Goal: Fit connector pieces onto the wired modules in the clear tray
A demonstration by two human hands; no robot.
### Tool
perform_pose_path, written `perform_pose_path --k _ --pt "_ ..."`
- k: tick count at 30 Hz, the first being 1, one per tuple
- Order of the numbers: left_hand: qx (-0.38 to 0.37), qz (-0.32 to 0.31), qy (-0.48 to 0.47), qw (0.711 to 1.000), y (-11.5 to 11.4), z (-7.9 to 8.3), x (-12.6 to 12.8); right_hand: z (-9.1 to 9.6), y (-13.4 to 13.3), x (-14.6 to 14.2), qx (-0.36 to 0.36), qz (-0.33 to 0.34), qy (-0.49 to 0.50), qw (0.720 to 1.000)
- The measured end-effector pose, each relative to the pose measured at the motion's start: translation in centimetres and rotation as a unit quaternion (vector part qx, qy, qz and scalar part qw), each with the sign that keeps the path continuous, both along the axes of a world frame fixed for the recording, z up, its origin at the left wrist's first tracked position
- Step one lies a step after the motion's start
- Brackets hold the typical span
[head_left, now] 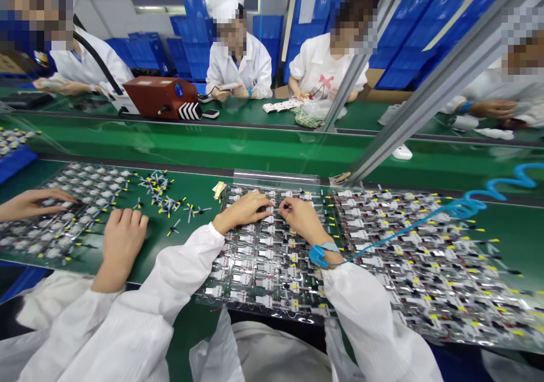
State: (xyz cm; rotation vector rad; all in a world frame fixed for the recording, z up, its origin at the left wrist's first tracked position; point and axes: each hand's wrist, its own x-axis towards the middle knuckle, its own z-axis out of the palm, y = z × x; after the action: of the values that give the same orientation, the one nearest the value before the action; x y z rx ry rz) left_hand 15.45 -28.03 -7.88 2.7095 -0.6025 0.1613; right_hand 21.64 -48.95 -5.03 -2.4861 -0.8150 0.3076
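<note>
My left hand [242,211] presses its fingertips onto a clear tray of small circuit boards with black and yellow-tipped leads [259,263]. My right hand [300,217] sits beside it on the same tray, thumb and forefinger pinched on a thin black lead [284,206]. A blue wrist strap [319,253] circles my right wrist, and its blue coiled cord [470,206] runs off to the right. Similar board trays lie to both sides [416,257]. On the left, a co-worker's hands [122,240] rest on another tray [72,212], near loose wired parts [159,189].
The trays lie on a green workbench [514,246]. Beyond it runs a green conveyor belt [187,149], below an aluminium rail [429,87]. Across the belt stand a reddish-brown machine [155,97], seated co-workers [238,59] and stacked blue crates [195,45].
</note>
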Motion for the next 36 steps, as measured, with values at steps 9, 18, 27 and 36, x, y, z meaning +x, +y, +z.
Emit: perform_pose_path --k 9,18,27,36 --pt "-0.01 -0.001 -0.001 1.0 -0.1 -0.2 0.2 -0.6 0.2 -0.1 0.001 0.018 -0.006 1.0" --pt "-0.028 -0.007 0.002 1.0 -0.1 -0.2 0.1 -1.1 0.0 -0.2 0.009 0.011 -0.004 1.0" --pt "-0.021 -0.006 -0.006 1.0 -0.2 -0.4 0.1 -1.2 0.1 -0.3 0.007 0.014 -0.013 1.0" --pt "-0.013 -0.003 -0.004 1.0 -0.2 -0.3 0.1 -1.6 0.1 -0.2 0.019 0.02 -0.015 1.0"
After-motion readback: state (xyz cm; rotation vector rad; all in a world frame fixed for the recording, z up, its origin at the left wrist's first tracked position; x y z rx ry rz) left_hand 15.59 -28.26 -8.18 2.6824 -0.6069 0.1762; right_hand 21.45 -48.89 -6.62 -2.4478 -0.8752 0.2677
